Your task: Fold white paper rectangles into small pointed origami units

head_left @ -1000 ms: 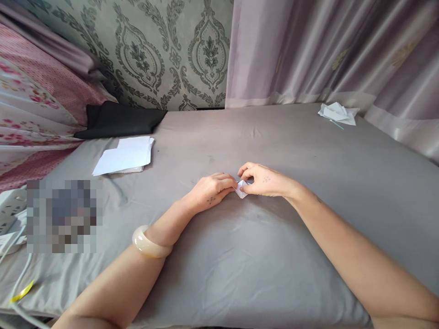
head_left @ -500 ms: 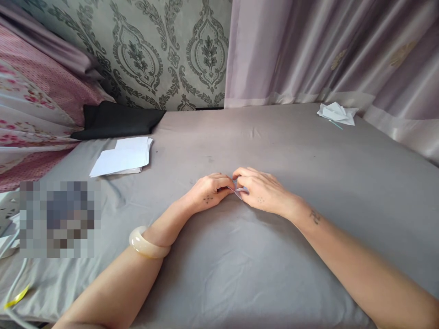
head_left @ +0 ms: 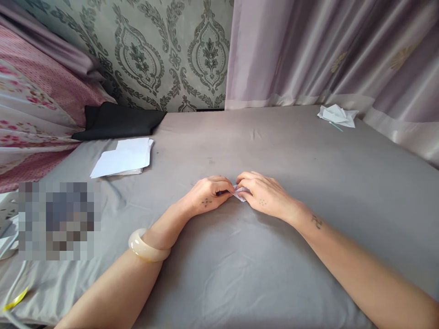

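A small folded piece of paper (head_left: 241,194), pale and whitish-purple, sits between my two hands over the grey sheet (head_left: 240,274). My left hand (head_left: 212,194) pinches its left side with thumb and fingers pressed together. On the other side, my right hand (head_left: 265,192) has its thumb and curled fingers closed on the paper's right part. Much of the paper is hidden by the fingers, so its full shape does not show. A pale bangle (head_left: 149,246) circles my left forearm.
A stack of white paper (head_left: 123,157) lies to the left, before a black cloth (head_left: 120,121). Folded white papers (head_left: 338,115) with a thin greenish stick rest at the far right. A white cable (head_left: 15,281) and a yellow strip (head_left: 16,299) lie at the left edge.
My right hand has shifted slightly right and down, its fingers a little farther from my left hand. More of the paper shows between them.
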Tool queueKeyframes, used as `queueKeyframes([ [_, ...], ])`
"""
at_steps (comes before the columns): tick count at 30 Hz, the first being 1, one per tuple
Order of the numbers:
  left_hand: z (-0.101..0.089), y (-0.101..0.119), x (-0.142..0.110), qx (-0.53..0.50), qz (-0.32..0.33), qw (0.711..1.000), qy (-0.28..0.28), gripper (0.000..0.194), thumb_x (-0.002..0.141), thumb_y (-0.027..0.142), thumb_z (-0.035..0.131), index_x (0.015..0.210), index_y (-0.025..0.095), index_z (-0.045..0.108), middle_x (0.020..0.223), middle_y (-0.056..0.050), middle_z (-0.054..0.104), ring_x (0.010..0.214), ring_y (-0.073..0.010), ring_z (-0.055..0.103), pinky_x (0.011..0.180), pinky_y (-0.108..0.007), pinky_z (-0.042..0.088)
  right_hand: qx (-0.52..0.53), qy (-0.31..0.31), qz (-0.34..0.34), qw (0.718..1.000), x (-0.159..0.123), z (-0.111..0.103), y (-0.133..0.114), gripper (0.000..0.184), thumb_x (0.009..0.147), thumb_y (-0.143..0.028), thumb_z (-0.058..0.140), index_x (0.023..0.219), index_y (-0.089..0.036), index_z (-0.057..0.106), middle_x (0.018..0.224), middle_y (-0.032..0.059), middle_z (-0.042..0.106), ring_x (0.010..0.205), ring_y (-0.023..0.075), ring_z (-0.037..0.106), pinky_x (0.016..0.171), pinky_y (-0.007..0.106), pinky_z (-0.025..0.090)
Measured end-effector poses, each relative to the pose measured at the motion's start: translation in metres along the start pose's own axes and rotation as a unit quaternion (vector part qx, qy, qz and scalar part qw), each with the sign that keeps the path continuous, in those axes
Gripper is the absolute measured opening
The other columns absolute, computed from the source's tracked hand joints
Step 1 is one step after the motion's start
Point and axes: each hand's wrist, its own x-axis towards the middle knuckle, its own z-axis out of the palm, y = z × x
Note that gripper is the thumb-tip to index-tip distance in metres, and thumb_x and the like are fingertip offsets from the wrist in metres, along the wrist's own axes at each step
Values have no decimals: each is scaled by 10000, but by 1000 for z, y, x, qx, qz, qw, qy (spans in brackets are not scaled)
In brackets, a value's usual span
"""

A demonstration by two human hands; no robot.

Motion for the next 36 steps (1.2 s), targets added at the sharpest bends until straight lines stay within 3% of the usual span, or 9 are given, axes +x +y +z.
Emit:
queueKeyframes([
  [7,0,6,1,-21,-22,1000,-7,150,849,154,533,814,198,672,874,-19,680,757,-118,610,669,-218,463,-63,4,-37,997,-2,2,-7,212,926,-152,431,878,-179,635,1029,53,641,880,182,578,635,308,387],
  [15,2,6,0,1,-32,999,-1,152,832,142,523,819,200,663,908,-16,675,733,-109,587,639,-214,443,11,0,10,1000,-3,1,3,209,837,-99,455,921,-189,624,1108,36,639,923,177,597,688,292,405],
  [20,0,8,-1,9,-33,999,-4,148,818,143,526,824,201,662,917,-18,675,757,-117,597,651,-219,443,-38,-9,-13,999,0,0,1,175,830,-99,448,828,-178,604,1024,50,633,865,178,589,596,294,362],
  [24,0,13,0,20,-30,999,-11,120,841,252,563,795,193,656,909,-21,667,730,-114,591,625,-219,436,-53,-15,-29,998,-2,0,-2,138,860,-143,470,825,-181,598,985,49,625,815,167,584,551,293,330],
  [27,5,17,3,37,-48,998,16,181,873,295,534,768,193,640,916,-19,664,707,-108,582,607,-218,430,-24,-6,-21,999,-6,-1,-2,174,904,-188,453,844,-191,616,1042,51,628,868,175,594,607,288,375],
  [30,12,22,5,47,-75,996,29,91,846,226,530,839,206,618,935,-9,658,700,-106,583,602,-216,434,36,-7,-22,999,-10,-5,1,170,903,-209,461,924,-211,630,1073,48,631,954,193,593,711,292,427],
  [36,18,26,6,80,-123,989,31,137,797,210,534,927,232,569,909,2,648,676,-128,585,571,-242,425,109,10,-33,993,-30,-16,15,247,852,-161,507,1073,-245,579,1169,47,598,899,167,599,762,288,465],
])
